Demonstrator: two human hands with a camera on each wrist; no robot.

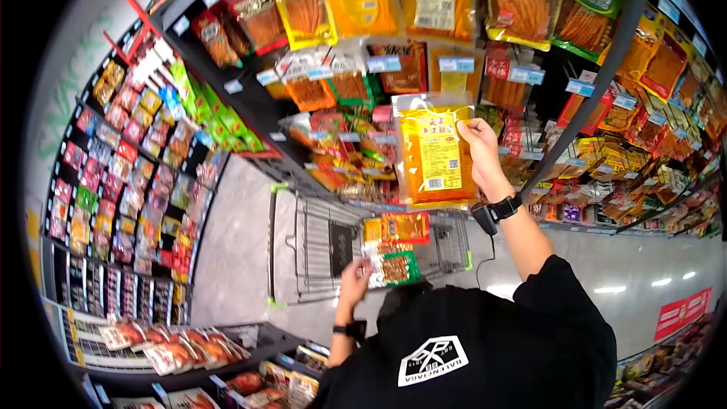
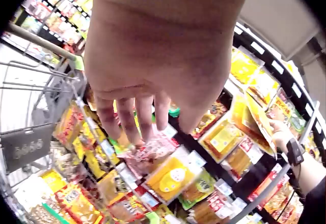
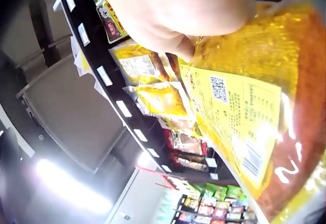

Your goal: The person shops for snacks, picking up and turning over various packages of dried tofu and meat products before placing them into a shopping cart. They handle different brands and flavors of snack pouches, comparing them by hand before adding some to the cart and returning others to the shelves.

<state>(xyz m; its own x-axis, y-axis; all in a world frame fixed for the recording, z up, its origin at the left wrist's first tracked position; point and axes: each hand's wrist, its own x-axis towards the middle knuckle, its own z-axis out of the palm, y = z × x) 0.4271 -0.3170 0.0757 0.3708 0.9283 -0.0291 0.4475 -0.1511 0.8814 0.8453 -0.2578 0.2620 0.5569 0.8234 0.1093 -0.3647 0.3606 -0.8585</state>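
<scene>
Maybe the yellow bag (image 1: 430,155) could slip, because the right hand (image 1: 485,157) pinches it by just one side. The thumb lies on the front, and the other fingers seem to be at the back, but I cannot see them all. The bag is up in front of the shelf (image 1: 631,30), higher than the cart (image 1: 342,248). It looks shiny and full, so I think it may be slick and a bit floppy. If the thumb let up, the free side could tip down and the bag could drop on the floor (image 1: 229,250) or bang on the cart.

The left hand (image 1: 354,282) is low, by the cart. Its fingers hang loose, a little bent, and seem to hold nothing, so it might be too far off to catch the bag. It is near the green pack (image 1: 398,267) and the red pack (image 1: 407,228), and a careless sweep might push them about.

A black cord (image 1: 494,250) hangs by the right wrist band (image 1: 506,208). It could snag on the cart's wires if the arm swings low.
</scene>
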